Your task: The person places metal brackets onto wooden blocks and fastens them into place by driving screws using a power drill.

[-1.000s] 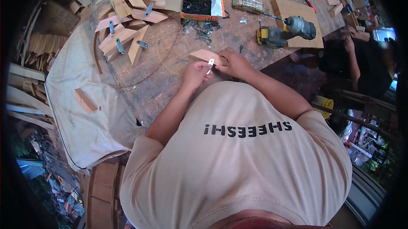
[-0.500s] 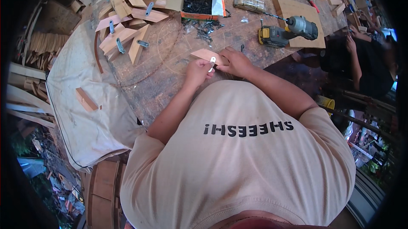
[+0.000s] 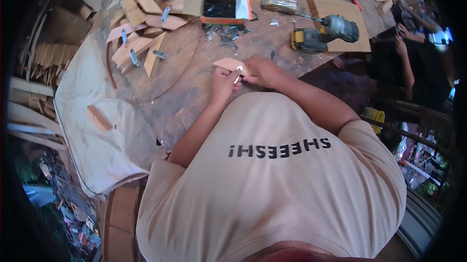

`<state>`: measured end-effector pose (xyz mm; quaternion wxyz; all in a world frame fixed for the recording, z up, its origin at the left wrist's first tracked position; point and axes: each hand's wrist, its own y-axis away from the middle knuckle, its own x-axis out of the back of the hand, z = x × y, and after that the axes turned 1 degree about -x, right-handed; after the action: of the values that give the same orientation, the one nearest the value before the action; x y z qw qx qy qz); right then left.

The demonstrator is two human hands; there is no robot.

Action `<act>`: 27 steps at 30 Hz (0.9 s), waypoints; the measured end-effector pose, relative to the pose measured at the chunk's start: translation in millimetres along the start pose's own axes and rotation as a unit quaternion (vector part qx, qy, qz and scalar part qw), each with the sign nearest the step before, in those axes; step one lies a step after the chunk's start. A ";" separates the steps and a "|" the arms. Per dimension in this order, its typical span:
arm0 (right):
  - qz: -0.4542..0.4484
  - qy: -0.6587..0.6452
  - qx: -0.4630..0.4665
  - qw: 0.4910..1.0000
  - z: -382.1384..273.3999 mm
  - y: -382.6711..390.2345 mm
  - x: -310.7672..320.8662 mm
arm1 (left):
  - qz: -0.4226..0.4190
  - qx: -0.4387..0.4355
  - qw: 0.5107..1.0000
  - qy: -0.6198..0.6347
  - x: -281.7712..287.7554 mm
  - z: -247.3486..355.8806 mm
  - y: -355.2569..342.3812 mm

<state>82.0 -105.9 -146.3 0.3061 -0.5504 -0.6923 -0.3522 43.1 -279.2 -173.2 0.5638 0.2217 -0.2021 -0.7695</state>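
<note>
Close to my body, over the near part of the workbench (image 3: 187, 87), a short wooden block (image 3: 226, 62) with a slanted end lies between my hands. My left hand (image 3: 223, 86) pinches a small metal plate (image 3: 239, 68) with rounded ends against the block's near side. The fingers of my right hand (image 3: 265, 71) wrap around the block's right end and hide it. Further off, a cordless drill (image 3: 335, 28) with a long bit lies to the right. An open cardboard box (image 3: 224, 20) of dark screws stands beyond my hands, with loose screws (image 3: 226, 36) spilled before it.
Several wood pieces with metal plates (image 3: 146, 50) are piled at the far left. A pale cloth (image 3: 92, 150) bearing a wood offcut (image 3: 99, 118) covers the left side. A flat board (image 3: 357, 43) lies under the drill. Another person (image 3: 406, 65) is at the right.
The view has shifted slightly, so the bench things appear a little further left and up. My right fingers have shifted on the block's end; my left hand still pinches the plate.
</note>
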 end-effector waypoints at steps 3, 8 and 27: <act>0.018 -0.007 0.059 0.998 5.8 0.3 -2.0 | 0.003 -0.022 0.999 -0.026 -0.9 -9.2 -4.9; 0.011 0.013 0.052 0.999 3.7 4.7 -2.1 | 0.008 -0.053 0.996 -0.068 -2.3 -12.9 -4.7; -0.031 -0.292 0.066 0.954 50.3 44.3 42.0 | 0.006 0.024 0.992 -0.126 -11.9 8.5 -14.9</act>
<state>114.9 -35.0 -134.0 0.1150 -0.5862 -0.7898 -0.1390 29.8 -263.1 -173.2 0.5332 0.1349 -0.2914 -0.7826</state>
